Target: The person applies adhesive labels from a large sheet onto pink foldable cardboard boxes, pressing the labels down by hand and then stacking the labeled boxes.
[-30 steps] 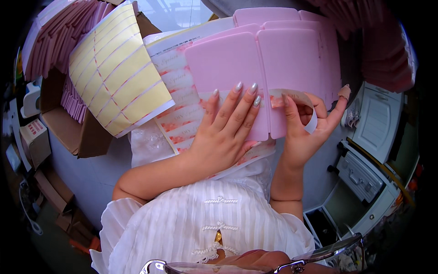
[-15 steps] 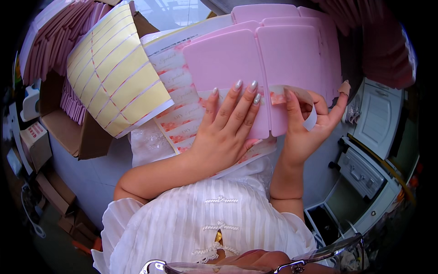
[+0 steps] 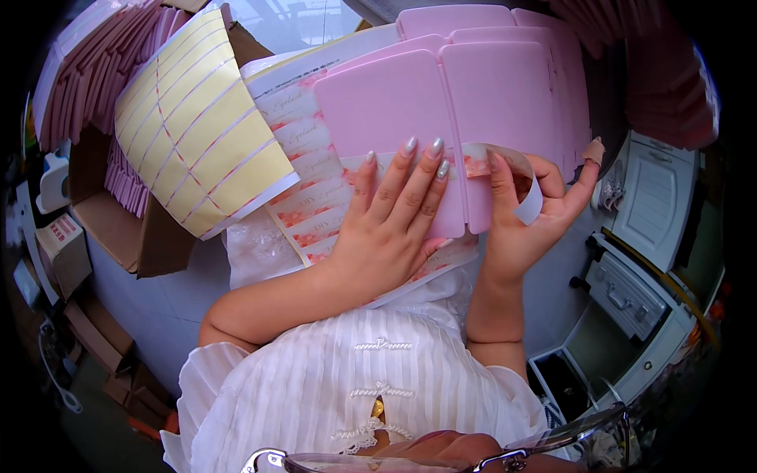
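Note:
My left hand [image 3: 386, 217] lies flat with fingers spread over a pale label strip on the lower part of a pink folding case's left panel [image 3: 386, 102]. The strip is partly hidden by the fingers. To its right, my right hand [image 3: 520, 229] pinches the free end of a label strip [image 3: 530, 206] with thumb and finger. That strip curls up off the case's right panel [image 3: 501, 94], its white end hanging by the palm. Its red-patterned part [image 3: 477, 164] is against the panel. A beige wrap [image 3: 594, 151] covers one outstretched right fingertip.
Under the case's left side lies a printed label sheet [image 3: 303, 126]. Left of it stands a curved yellow backing sheet [image 3: 197, 118], beside an open cardboard box [image 3: 162, 244] holding pink pieces. More pink cases are stacked behind. White drawers [image 3: 650, 209] stand at the right.
The right hand has shifted slightly left and the curled strip has tilted a little with it. My left hand keeps its place on the case.

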